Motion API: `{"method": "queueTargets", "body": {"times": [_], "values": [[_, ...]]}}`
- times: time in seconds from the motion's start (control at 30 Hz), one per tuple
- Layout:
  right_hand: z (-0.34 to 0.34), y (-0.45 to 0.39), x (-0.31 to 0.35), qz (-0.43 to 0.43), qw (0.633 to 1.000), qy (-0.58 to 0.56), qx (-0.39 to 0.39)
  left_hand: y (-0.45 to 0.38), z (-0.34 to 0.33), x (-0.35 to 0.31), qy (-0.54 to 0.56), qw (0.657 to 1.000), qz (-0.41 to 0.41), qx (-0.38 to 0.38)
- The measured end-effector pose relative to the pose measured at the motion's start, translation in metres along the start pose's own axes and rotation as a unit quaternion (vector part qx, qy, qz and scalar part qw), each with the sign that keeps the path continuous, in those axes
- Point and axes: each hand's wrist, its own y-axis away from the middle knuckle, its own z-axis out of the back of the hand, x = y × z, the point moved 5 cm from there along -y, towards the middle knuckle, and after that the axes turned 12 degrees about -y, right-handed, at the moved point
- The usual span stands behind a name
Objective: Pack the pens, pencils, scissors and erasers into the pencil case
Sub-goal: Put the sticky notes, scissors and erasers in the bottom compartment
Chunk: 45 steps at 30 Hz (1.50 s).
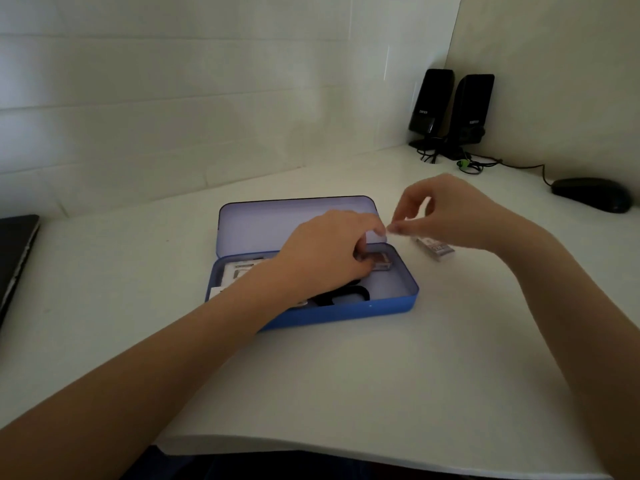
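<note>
A blue pencil case (346, 315) lies open on the white desk, its lid (277, 220) tilted back. My left hand (329, 251) reaches into the case and grips a small wrapped eraser (381, 263) near the far right corner. Black scissors handles (346, 296) and white wrapped erasers (239, 270) lie inside, partly hidden by my forearm. My right hand (446, 211) hovers just right of the case, fingers curled with thumb and forefinger close together; whether they pinch anything is unclear. Another wrapped eraser (434, 247) lies on the desk under that hand.
Two black speakers (450, 109) with cables stand in the far right corner. A black mouse (592, 194) sits at the right edge. A dark laptop (14, 254) lies at the left edge. The desk's front edge (346, 445) runs close to me.
</note>
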Motion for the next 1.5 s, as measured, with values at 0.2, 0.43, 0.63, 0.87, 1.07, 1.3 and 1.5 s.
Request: {"method": "queueTargets", "body": {"times": [0.2,0.43,0.63,0.87,1.07,1.3,1.5], "values": [[0.013,-0.001,-0.039,-0.153,0.983,0.103,0.011,0.002,0.000,0.000,0.018,1.000,-0.003,-0.005],[-0.005,0.004,-0.034,-0.188,0.978,0.082,0.022,0.001,-0.006,0.001,-0.005,1.000,-0.006,0.000],[0.003,0.002,-0.019,-0.163,0.979,-0.110,-0.044,-0.002,-0.007,0.001,0.019,1.000,0.007,0.008],[-0.016,0.009,0.018,-0.058,0.994,-0.092,0.031,-0.002,-0.001,0.010,0.195,0.978,0.061,0.046],[-0.033,0.014,0.020,-0.071,0.991,0.010,0.112,-0.005,0.009,0.037,0.310,0.932,0.186,-0.006],[-0.031,0.020,0.021,-0.070,0.984,0.065,0.149,-0.006,0.006,0.036,0.311,0.933,0.181,0.001],[-0.034,0.021,0.019,-0.077,0.979,0.089,0.169,-0.005,0.006,0.036,0.314,0.931,0.188,0.004]]}}
